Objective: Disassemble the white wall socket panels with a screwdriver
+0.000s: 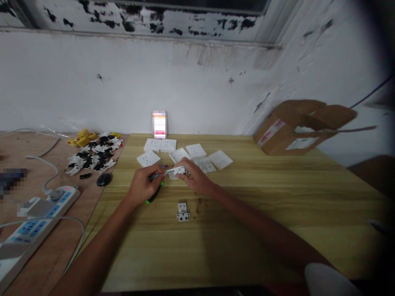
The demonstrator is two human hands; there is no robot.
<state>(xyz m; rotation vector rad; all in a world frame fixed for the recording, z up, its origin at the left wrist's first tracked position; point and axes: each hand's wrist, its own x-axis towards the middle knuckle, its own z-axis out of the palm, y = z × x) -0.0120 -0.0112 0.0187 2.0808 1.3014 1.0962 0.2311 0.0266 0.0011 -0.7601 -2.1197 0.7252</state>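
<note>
My left hand [144, 184] is closed round a screwdriver [155, 193] with a black and green handle, its tip pointing at a white wall socket [176, 172]. My right hand [194, 176] is closed on that socket and holds it just above the wooden table [247, 213]. A small white socket insert [182, 211] lies on the table in front of both hands. Several white socket plates [197, 151] lie in a loose row behind the hands.
A pile of small black, white and yellow parts [94, 154] lies at the left, with a black mouse [103, 179] beside it. A white and blue power strip [37, 218] with cables sits on the left board. An open cardboard box [296, 127] stands at the back right. A phone [159, 124] leans on the wall.
</note>
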